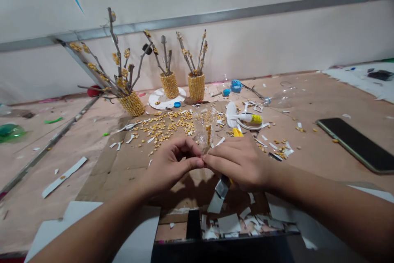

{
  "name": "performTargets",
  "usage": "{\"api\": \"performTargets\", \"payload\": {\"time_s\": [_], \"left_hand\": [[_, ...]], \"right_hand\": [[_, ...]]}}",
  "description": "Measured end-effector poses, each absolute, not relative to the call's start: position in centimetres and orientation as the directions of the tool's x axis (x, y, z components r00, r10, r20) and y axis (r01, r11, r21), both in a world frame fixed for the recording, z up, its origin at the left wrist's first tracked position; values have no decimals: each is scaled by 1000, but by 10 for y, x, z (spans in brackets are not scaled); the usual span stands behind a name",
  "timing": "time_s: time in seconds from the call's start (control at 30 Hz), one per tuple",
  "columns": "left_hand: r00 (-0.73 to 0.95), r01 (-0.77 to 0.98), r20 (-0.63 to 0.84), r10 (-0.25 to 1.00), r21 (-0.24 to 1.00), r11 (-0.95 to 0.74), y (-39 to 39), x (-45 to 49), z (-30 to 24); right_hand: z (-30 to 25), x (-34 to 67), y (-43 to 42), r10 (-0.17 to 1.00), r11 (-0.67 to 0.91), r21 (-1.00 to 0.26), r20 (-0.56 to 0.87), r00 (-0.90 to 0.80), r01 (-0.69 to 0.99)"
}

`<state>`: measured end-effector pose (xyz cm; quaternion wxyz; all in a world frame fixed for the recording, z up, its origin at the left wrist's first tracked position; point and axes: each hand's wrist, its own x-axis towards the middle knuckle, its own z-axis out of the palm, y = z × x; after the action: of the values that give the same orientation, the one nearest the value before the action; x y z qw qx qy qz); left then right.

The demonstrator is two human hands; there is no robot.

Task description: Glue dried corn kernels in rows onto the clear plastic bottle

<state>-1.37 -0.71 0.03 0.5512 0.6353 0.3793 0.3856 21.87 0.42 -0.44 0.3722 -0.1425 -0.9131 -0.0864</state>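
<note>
My left hand (172,162) and my right hand (240,160) meet over the cardboard. Their fingertips are closed together at one small spot, and what they pinch is hidden. Just behind the fingers stands a clear plastic cup-like piece (200,125) with a column of corn kernels on it. A flat metal-ended tool (222,188) with a yellow part shows under my right palm; I cannot tell whether the palm grips it or it lies beneath. Loose corn kernels (163,127) are scattered beyond my left hand. A glue bottle with a yellow label (254,119) lies beyond my right hand.
Three corn-covered pots with twigs stand at the back: one tilted (132,103), one on a white disc (169,85), one upright (196,86). A phone (357,144) lies right. Scissors (127,126) are left of the kernels. White scraps (229,222) litter the front edge.
</note>
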Motion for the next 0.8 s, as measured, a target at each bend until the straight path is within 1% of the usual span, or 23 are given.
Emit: {"api": "performTargets", "payload": {"time_s": [0.1, 0.2, 0.27, 0.37, 0.5, 0.57, 0.8], "left_hand": [[434, 172, 69, 898, 972, -157, -9, -14, 1], [442, 286, 146, 885, 912, -294, -10, -14, 5], [468, 331, 184, 864, 871, -365, -12, -15, 8], [468, 321, 212, 858, 864, -388, -14, -17, 10], [407, 261, 266, 874, 883, -390, -18, -18, 10], [395, 246, 301, 868, 876, -415, -19, -18, 10], [420, 248, 391, 819, 818, -518, -21, -18, 9]], "right_hand": [[-5, 219, 4, 197, 932, 72, 720, -665, 355], [-4, 221, 3, 207, 921, 97, 701, -682, 378], [-3, 221, 3, 227, 913, 102, 678, -699, 396], [0, 221, 2, 307, 890, 53, 664, -682, 452], [4, 218, 0, 426, 864, -82, 646, -634, 497], [5, 217, -1, 445, 862, -120, 645, -622, 492], [1, 214, -5, 465, 857, -153, 641, -610, 492]]}}
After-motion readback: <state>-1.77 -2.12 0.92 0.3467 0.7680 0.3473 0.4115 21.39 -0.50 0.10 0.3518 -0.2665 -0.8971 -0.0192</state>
